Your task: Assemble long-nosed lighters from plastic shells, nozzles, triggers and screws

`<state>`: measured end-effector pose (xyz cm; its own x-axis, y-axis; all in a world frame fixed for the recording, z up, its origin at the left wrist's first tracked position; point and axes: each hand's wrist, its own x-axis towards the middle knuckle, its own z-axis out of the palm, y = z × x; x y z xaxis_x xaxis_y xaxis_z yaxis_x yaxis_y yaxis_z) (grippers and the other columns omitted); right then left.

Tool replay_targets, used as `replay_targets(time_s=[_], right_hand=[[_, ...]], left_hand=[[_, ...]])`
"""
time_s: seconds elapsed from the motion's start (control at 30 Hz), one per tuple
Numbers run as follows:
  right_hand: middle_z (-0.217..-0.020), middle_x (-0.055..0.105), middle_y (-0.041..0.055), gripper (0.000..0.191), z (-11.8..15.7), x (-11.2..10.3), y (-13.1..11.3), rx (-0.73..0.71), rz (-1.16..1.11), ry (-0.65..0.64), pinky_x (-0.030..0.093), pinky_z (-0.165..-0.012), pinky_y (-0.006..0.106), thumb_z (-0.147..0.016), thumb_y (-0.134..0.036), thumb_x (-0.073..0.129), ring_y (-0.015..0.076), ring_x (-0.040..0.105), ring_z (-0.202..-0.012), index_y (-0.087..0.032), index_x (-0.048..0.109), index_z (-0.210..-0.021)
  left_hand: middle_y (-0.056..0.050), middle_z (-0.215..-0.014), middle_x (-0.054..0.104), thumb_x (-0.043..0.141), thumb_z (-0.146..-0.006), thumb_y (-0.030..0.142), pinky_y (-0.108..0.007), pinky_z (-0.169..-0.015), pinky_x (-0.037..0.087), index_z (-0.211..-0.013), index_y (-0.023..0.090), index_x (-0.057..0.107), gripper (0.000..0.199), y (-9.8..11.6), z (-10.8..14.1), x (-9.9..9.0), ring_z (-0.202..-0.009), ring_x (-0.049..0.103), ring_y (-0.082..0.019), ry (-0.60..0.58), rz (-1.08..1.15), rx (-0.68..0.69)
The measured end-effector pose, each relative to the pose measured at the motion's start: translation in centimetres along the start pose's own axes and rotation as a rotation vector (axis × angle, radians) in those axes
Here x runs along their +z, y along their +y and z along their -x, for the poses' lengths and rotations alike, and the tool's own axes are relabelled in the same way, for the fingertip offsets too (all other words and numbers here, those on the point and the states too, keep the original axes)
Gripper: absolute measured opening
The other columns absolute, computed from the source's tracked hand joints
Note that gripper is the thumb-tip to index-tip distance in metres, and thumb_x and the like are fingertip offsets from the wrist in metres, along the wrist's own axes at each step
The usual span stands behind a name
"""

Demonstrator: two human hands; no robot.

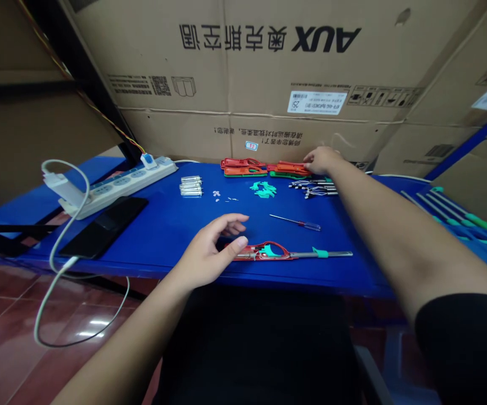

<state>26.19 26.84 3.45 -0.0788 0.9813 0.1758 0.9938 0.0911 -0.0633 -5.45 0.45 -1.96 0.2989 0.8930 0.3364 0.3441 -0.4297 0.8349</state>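
Observation:
My left hand (216,247) is over the near edge of the blue table, its fingers curved and apart from the thumb. Beside and partly under it lies an opened red lighter body (285,251) with a green trigger and a long metal tube, a green piece around the tube. My right hand (321,161) reaches to the back, its fingertips at the right end of a pile of red and orange shell halves (288,167); what they grip is too small to tell. A screwdriver (296,222) with a clear handle lies mid-table.
Silver cylinders (190,186), small pink parts (216,193), green triggers (264,189) and black wired parts (313,187) lie in groups. A phone (105,226) and power strip (119,185) are left; finished-looking green-tipped rods (448,206) right. Cardboard (252,73) stands behind.

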Motion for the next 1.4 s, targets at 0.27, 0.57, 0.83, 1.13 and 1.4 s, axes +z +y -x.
replay_targets(time_s=[0.27, 0.57, 0.83, 1.13, 1.4], right_hand=[[-0.112, 0.074, 0.0138, 0.031, 3.5, -2.5, -1.6, -0.099, -0.203, 0.186, 0.051, -0.090, 0.041, -0.093, -0.027, 0.053, 0.0272, 0.067, -0.102, -0.016, 0.073, -0.114], [-0.087, 0.079, 0.0011, 0.025, 17.7, -3.3, -6.8, -0.441, -0.615, -0.171, 0.053, -0.071, 0.030, -0.089, -0.039, 0.060, 0.0192, 0.071, -0.077, -0.024, 0.080, -0.092], [-0.097, 0.073, 0.0053, 0.026, 22.3, -1.6, -8.3, -0.687, -0.596, -0.211, 0.051, -0.086, 0.034, -0.096, -0.035, 0.056, 0.0192, 0.066, -0.093, -0.024, 0.078, -0.106], [-0.120, 0.068, 0.0070, 0.038, 22.2, -1.0, -8.3, -0.771, -0.539, -0.285, 0.048, -0.099, 0.042, -0.087, -0.043, 0.070, 0.0238, 0.061, -0.112, -0.026, 0.070, -0.121], [-0.115, 0.069, 0.0096, 0.036, 21.6, -1.7, -9.3, -0.823, -0.458, -0.301, 0.049, -0.093, 0.038, -0.087, -0.035, 0.067, 0.0236, 0.065, -0.104, -0.019, 0.071, -0.119]], left_hand=[[-0.011, -0.131, 0.052, 0.051, -0.099, 0.043, -0.034, -0.091, 0.051, -0.130, 0.023, 0.053, 0.037, -1.1, 0.1, 0.4, -0.105, 0.059, -0.018, 0.436, 0.021, 0.083], [-0.012, -0.141, 0.052, 0.072, -0.086, 0.041, -0.050, -0.110, 0.042, -0.146, 0.023, 0.046, 0.068, 2.1, 0.7, 0.0, -0.130, 0.048, -0.030, 0.253, -0.613, 0.161], [-0.006, -0.112, 0.072, 0.075, -0.085, 0.043, -0.043, -0.093, 0.051, -0.117, 0.022, 0.071, 0.038, 1.7, 1.4, -1.2, -0.103, 0.064, -0.024, -0.076, -0.510, 0.145], [-0.007, -0.115, 0.070, 0.076, -0.084, 0.041, -0.048, -0.099, 0.049, -0.118, 0.025, 0.070, 0.038, 0.5, 1.2, -1.3, -0.108, 0.063, -0.026, -0.131, -0.459, 0.049], [-0.006, -0.116, 0.070, 0.075, -0.084, 0.045, -0.040, -0.097, 0.052, -0.122, 0.024, 0.068, 0.045, 0.5, 1.1, -1.8, -0.107, 0.065, -0.025, -0.155, -0.427, 0.032]])
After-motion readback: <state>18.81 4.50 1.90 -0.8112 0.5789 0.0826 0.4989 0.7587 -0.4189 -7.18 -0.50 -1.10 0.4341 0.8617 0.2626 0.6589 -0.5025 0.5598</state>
